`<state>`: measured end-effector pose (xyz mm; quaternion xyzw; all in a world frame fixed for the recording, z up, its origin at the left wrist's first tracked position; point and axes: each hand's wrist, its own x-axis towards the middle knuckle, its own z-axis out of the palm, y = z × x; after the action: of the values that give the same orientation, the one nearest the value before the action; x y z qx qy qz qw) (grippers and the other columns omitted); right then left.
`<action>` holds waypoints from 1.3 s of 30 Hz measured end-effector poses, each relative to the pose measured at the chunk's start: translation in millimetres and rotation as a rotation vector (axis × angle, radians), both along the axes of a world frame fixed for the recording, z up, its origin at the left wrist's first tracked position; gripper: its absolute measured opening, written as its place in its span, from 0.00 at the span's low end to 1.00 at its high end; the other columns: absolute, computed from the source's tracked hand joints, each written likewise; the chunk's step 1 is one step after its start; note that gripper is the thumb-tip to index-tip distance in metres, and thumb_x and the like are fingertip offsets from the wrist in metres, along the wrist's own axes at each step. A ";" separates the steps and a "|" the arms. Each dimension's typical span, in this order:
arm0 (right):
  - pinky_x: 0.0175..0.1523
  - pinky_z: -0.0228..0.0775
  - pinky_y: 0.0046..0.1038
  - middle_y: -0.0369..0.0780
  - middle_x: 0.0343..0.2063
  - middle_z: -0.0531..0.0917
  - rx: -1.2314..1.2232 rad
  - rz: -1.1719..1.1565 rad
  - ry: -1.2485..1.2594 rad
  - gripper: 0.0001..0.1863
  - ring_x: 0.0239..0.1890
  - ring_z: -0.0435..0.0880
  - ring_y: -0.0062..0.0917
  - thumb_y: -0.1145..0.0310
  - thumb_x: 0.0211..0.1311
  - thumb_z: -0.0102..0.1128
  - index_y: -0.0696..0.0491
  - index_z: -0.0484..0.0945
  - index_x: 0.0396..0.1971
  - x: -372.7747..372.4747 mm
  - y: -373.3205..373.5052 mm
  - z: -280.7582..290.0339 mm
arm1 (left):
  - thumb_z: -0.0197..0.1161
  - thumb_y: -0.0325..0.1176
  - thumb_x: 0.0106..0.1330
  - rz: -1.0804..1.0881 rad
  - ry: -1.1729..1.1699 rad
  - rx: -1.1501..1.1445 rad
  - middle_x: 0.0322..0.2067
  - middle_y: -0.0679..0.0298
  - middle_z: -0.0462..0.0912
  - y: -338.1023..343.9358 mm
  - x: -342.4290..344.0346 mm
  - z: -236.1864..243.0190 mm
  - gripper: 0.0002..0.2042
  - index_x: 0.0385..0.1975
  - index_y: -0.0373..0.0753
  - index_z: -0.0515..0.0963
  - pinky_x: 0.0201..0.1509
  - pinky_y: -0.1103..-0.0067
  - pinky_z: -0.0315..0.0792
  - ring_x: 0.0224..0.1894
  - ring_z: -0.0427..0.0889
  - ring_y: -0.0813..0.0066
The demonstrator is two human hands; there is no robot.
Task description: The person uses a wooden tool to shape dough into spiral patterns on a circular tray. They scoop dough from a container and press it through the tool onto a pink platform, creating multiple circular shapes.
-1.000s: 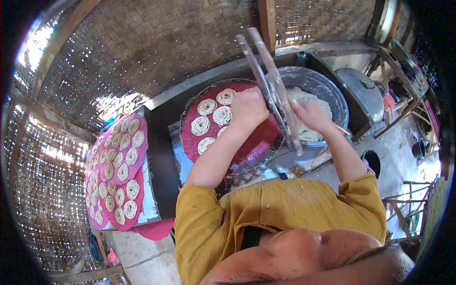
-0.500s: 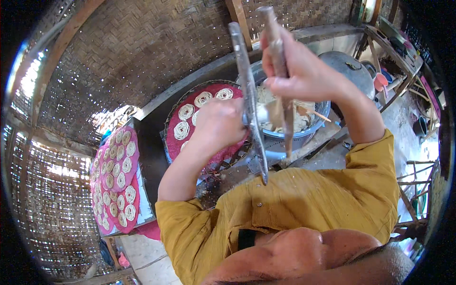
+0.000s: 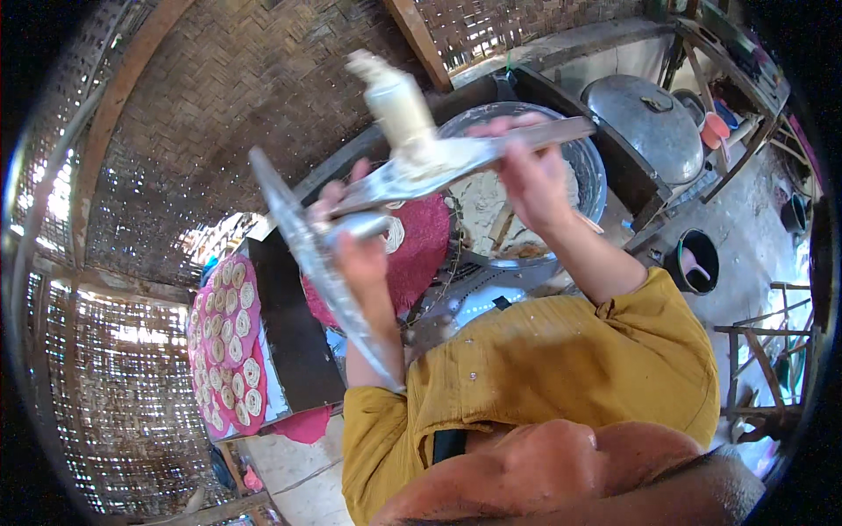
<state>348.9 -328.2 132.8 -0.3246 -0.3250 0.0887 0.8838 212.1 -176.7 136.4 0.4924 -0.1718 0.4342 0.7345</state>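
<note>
Gripping a metal press (image 3: 386, 188) with both hands, raised above the table (image 3: 289, 342). Left hand (image 3: 355, 241) closed round lower handle (image 3: 316, 263), a long flat metal bar slanting down toward left elbow. Right hand (image 3: 531, 175) closed round upper handle (image 3: 535, 136), bar running out toward table's right end. Pale dough-smeared cylinder (image 3: 399, 101) sticking up from the press where the bars meet. Press held tilted, over the gap between red tray (image 3: 421, 250) and dough basin (image 3: 583, 167), touching neither as far as visible.

Red tray near table's middle, mostly hidden behind left hand and press; one coiled dough piece (image 3: 395, 235) showing just beside the left hand. Round metal basin at table's right part, pale dough (image 3: 482, 210) inside, a stick lying in it. Second red tray (image 3: 228, 346) at table's left end, tilted, packed with rows of round coiled dough pieces. Domed metal lid (image 3: 649, 123) past table's right end, beyond the basin. Black bucket (image 3: 691, 261) on floor to the right, well apart from the hands. Yellow sleeves (image 3: 561, 368) along lower edge. Woven bamboo wall (image 3: 219, 105) behind table.
</note>
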 end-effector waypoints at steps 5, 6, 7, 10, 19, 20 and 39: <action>0.46 0.66 0.30 0.47 0.35 0.76 -1.175 0.111 -0.548 0.23 0.40 0.75 0.31 0.53 0.54 0.51 0.57 0.70 0.42 73.9 15.0 -92.1 | 0.55 0.46 0.55 0.044 -0.110 -0.175 0.44 0.60 0.72 33.8 -47.6 8.3 0.19 0.45 0.47 0.68 0.57 0.58 0.58 0.52 0.66 0.58; 0.46 0.66 0.32 0.48 0.34 0.77 -1.427 0.096 -0.651 0.26 0.40 0.76 0.33 0.50 0.54 0.49 0.57 0.71 0.42 88.0 15.7 -116.4 | 0.55 0.46 0.55 0.042 -0.137 -0.303 0.46 0.60 0.71 35.1 -56.4 7.7 0.19 0.46 0.48 0.68 0.56 0.59 0.59 0.52 0.67 0.60; 0.45 0.66 0.33 0.48 0.31 0.78 -1.596 0.035 -0.782 0.26 0.39 0.76 0.35 0.48 0.54 0.48 0.56 0.73 0.42 102.8 20.6 -156.5 | 0.55 0.46 0.55 0.034 -0.168 -0.424 0.48 0.59 0.70 33.7 -64.9 11.5 0.20 0.47 0.49 0.68 0.56 0.60 0.60 0.52 0.67 0.61; 0.41 0.69 0.33 0.49 0.31 0.78 -1.973 0.162 -0.850 0.25 0.35 0.77 0.39 0.47 0.50 0.51 0.58 0.78 0.31 85.2 29.5 -155.4 | 0.55 0.46 0.55 0.082 -0.222 -0.448 0.51 0.59 0.66 49.9 -107.5 -0.9 0.20 0.48 0.51 0.68 0.54 0.61 0.63 0.53 0.66 0.60; 0.39 0.70 0.30 0.43 0.30 0.80 -2.107 0.063 -0.849 0.28 0.35 0.79 0.33 0.42 0.39 0.58 0.56 0.80 0.22 103.2 16.0 -152.8 | 0.57 0.46 0.54 0.238 -0.209 -0.425 0.48 0.62 0.71 46.4 -167.3 -9.0 0.18 0.45 0.52 0.72 0.50 0.66 0.65 0.50 0.69 0.63; 0.39 0.71 0.31 0.43 0.30 0.80 -2.102 0.094 -0.740 0.26 0.35 0.79 0.33 0.45 0.40 0.59 0.56 0.80 0.23 97.4 20.4 -150.7 | 0.57 0.45 0.54 0.264 -0.225 -0.453 0.47 0.63 0.72 47.8 -169.9 -12.5 0.17 0.44 0.52 0.72 0.50 0.65 0.65 0.50 0.69 0.63; 0.33 0.65 0.39 0.47 0.23 0.77 -1.914 0.013 -1.219 0.11 0.29 0.76 0.41 0.65 0.48 0.47 0.54 0.76 0.26 180.2 -59.6 -96.2 | 0.56 0.44 0.55 0.478 -0.212 -0.435 0.49 0.61 0.69 62.9 -224.8 -36.2 0.17 0.44 0.49 0.72 0.53 0.65 0.63 0.51 0.68 0.62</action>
<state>529.0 -387.8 36.6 -0.8542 -0.5016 0.1325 -0.0337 -12.7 -113.7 100.1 0.3024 -0.0303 0.6693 0.6780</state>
